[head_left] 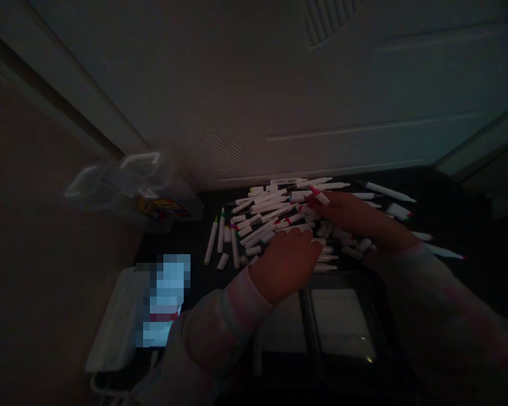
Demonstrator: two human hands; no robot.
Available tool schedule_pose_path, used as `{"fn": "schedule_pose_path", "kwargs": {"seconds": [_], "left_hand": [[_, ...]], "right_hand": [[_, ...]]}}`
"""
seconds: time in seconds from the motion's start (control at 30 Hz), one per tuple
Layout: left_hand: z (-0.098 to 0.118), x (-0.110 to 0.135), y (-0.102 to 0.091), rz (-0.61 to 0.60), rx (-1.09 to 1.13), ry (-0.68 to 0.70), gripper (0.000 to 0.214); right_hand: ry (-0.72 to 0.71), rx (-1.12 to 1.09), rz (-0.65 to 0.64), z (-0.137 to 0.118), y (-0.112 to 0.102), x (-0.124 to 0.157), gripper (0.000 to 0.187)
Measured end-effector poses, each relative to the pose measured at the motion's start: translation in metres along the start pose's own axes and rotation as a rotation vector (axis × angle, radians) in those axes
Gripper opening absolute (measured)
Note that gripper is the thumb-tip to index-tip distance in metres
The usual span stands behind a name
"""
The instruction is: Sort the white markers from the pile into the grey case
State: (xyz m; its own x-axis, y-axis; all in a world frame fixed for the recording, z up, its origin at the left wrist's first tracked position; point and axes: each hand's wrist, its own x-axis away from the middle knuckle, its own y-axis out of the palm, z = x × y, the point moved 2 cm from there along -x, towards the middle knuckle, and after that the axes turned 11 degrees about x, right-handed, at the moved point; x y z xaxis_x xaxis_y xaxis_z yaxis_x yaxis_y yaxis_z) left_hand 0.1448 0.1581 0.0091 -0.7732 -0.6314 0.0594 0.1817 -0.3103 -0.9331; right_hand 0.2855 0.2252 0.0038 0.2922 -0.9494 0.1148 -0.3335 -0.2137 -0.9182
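Dim light. Right hand (pixel 355 217) pinching a pink-ended marker (pixel 320 195), just right of frame centre; left hand (pixel 285 262) curled over the marker pile (pixel 265 217) at centre, grip I can't tell. Right sleeve (pixel 444 293) could brush loose markers (pixel 444 251) at frame right, sending them rolling

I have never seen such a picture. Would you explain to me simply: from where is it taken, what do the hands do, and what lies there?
No machine here: a camera worn on a person's head looks down at their two bare hands. On a dark surface lie many white pens, some with coloured ends. The right hand holds a small pink-ended piece, a pen or cap. The left hand is over the pile's near side; its grip is hidden. To the left are clear boxes and a lit screen, blurred into squares. Nearest the person is a dark case.
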Motion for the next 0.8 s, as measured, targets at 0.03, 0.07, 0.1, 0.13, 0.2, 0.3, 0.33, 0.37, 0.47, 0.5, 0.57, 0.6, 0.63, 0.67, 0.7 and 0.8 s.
{"fn": "schedule_pose_path", "kwargs": {"seconds": [0.03,0.07,0.1,0.13,0.2,0.3,0.33,0.37,0.47,0.5,0.57,0.6,0.63,0.67,0.7,0.8], "left_hand": [[0.000,0.000,0.000,-0.005,0.000,0.000,0.019],[-0.001,-0.001,-0.001,-0.013,0.002,0.001,0.020],[-0.001,-0.001,-0.001,-0.023,0.004,0.001,0.020],[-0.002,-0.001,-0.001,-0.032,0.007,0.001,0.021],[-0.003,-0.002,-0.001,-0.050,0.014,-0.003,0.022],[-0.004,-0.003,0.000,-0.066,0.018,-0.014,0.021],[-0.005,-0.003,0.000,-0.068,0.019,-0.015,0.021],[-0.005,-0.003,0.001,-0.070,0.023,-0.017,0.021],[-0.006,-0.004,0.003,-0.071,0.032,-0.019,0.020],[-0.006,-0.004,0.003,-0.076,0.032,-0.020,0.020],[-0.006,-0.004,0.002,-0.088,0.024,-0.021,0.021],[-0.006,-0.005,0.002,-0.096,0.020,-0.022,0.021],[-0.006,-0.005,0.002,-0.105,0.018,-0.023,0.021],[-0.006,-0.005,0.001,-0.110,0.015,-0.027,0.021],[-0.006,-0.005,0.001,-0.112,0.014,-0.031,0.021],[-0.006,-0.005,0.001,-0.109,0.030,-0.037,0.020]], "right_hand": [[-0.015,-0.062,-0.022,-0.002,-0.001,0.001,0.028],[-0.029,-0.124,-0.040,-0.003,-0.002,0.001,0.027],[-0.037,-0.174,-0.045,-0.003,-0.003,0.002,0.027],[-0.033,-0.213,-0.034,-0.002,-0.005,0.002,0.027],[0.017,-0.260,0.035,0.005,-0.010,0.003,0.028],[0.128,-0.326,0.151,0.022,-0.017,0.004,0.028],[0.150,-0.345,0.178,0.027,-0.019,0.005,0.027],[0.162,-0.363,0.197,0.031,-0.021,0.005,0.026],[0.156,-0.330,0.180,0.034,-0.024,0.005,0.024],[0.144,-0.286,0.153,0.031,-0.024,0.005,0.024],[0.095,-0.176,0.094,0.024,-0.022,0.004,0.025],[0.066,-0.124,0.066,0.019,-0.021,0.004,0.025],[0.041,-0.087,0.042,0.016,-0.018,0.003,0.024],[0.021,-0.070,0.020,0.013,-0.016,0.002,0.024],[0.005,-0.074,-0.002,0.011,-0.013,0.002,0.023],[-0.014,-0.165,-0.017,0.012,-0.008,0.000,0.023]]}}
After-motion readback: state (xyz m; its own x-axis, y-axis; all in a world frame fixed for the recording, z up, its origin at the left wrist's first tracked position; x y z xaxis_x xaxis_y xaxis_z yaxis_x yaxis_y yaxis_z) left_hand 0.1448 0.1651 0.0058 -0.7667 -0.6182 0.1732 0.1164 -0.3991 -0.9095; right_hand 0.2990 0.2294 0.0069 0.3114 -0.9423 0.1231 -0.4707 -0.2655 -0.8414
